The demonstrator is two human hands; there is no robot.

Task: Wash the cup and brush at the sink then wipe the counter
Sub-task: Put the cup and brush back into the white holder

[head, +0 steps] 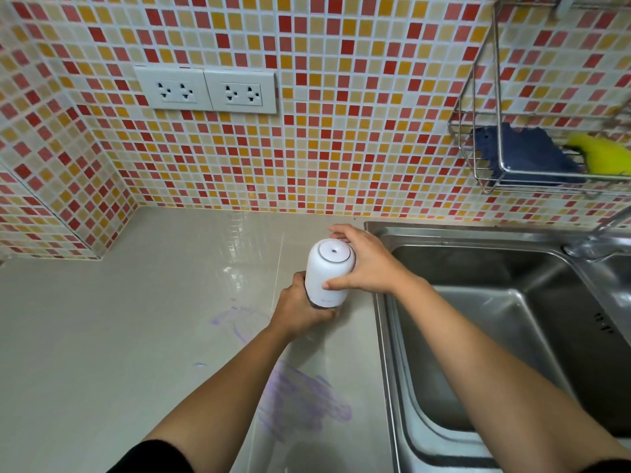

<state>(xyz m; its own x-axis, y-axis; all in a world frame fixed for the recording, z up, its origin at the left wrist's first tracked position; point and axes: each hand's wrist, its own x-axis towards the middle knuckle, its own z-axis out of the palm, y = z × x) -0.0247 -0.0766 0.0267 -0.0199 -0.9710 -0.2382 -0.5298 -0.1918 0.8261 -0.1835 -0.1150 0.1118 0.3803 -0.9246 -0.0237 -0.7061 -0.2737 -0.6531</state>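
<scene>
A white cylindrical cup (326, 273) with a domed lid and a small hole on top stands on the grey counter (136, 336), just left of the steel sink (505, 336). My left hand (300, 308) grips its darker base from below. Over the upper white part my right hand (365, 264) is wrapped, thumb on the front and fingers at the rim. Purple smears (304, 401) mark the counter near its front, and fainter ones (235, 319) lie beside the cup. No brush is visible.
A wire rack (532, 158) on the mosaic wall holds a blue cloth (526, 155) and a yellow sponge (601, 155). The faucet (597, 240) sits at the sink's far right. Two double sockets (208, 90) are on the wall above the counter.
</scene>
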